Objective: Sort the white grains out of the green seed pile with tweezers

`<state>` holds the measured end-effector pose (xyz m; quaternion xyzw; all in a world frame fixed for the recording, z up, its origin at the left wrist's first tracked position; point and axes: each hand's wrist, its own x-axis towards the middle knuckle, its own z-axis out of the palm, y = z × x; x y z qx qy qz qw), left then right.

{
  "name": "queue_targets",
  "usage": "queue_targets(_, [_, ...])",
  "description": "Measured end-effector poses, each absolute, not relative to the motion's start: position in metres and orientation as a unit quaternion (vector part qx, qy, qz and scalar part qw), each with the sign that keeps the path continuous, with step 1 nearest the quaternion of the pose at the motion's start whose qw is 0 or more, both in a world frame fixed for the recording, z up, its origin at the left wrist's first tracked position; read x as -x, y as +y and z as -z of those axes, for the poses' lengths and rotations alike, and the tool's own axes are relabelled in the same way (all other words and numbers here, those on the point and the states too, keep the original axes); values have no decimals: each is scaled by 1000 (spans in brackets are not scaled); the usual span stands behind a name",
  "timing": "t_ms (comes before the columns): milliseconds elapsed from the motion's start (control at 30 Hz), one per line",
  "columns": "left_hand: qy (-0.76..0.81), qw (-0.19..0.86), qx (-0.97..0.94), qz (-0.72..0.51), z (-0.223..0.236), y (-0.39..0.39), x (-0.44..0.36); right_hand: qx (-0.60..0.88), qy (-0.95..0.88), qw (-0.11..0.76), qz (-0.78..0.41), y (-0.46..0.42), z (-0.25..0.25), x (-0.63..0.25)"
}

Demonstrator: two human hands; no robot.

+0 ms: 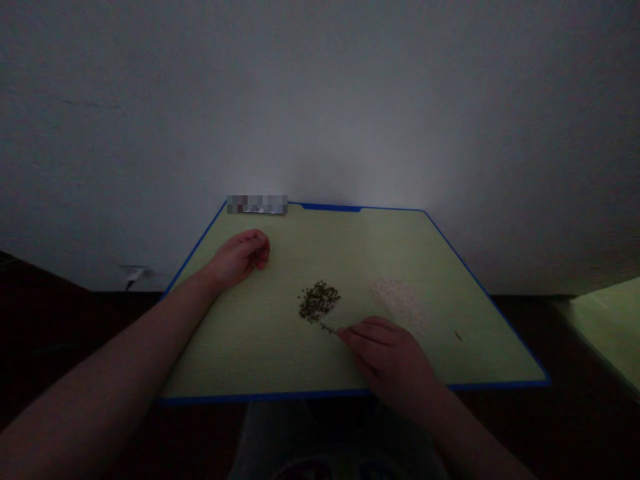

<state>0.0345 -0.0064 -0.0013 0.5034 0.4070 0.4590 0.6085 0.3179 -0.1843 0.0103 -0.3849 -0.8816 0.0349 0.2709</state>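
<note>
My left hand (244, 257) rests on the left side of the pale green table (320, 240), its fingers curled in loosely; nothing shows in them. Low on the table, my right hand (383, 347) pinches a thin stick (329, 329) between thumb and fingers. The stick's tip points left, at the lower edge of a small heap of dark seeds or grains (319, 301). To the right of that heap, just beyond my right hand, lies a spread of pale grains (399, 300). The light is dim, so the exact kind of grain and stick cannot be made out.
A small thin brownish piece (458, 335) lies at the table's right. A flat rectangular object (257, 205), blurred out, sits at the far left edge. Blue edging (331, 207) runs around the table, and a grey wall (330, 100) stands behind it.
</note>
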Motion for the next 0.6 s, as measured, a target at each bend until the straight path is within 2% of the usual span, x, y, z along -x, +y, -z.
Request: queue_targets(600, [403,615,-499,-458,2,-7,-34,403,-862,301,-54,-203,-5,-321])
